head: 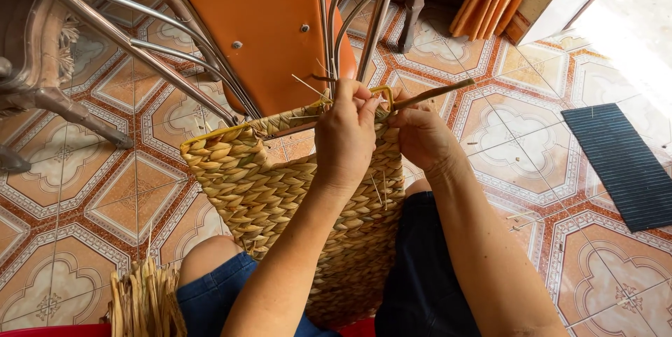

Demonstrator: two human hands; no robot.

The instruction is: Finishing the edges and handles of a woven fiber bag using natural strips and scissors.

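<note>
**Basket weaving up close, both hands at the rim**

So both hands are working right at the top edge of a woven straw basket (pixel 280 190), which rests across the person's lap, between the knees, tilted away toward the floor. The left hand (pixel 346 134) sits on the rim with its fingers (pixel 357 95) curled shut, pinching the straw and a bit of the yellow wire frame (pixel 381 90) that runs along the basket's edge. The right hand (pixel 420 134) is just beside it, touching it, fingers closed around a thick straw strand (pixel 437 92) that sticks out to the right at a slight upward angle.

Loose thin straw ends poke up near the fingertips. A bundle of dried straw (pixel 143 298) lies by the left knee, near the bottom edge. Past the basket there's an orange chair (pixel 259 22) with shiny metal legs, standing on a patterned tile floor (pixel 98 190). A dark striped mat (pixel 623 162) lies well apart on the right. The person wears blue denim shorts (pixel 420 274).
</note>
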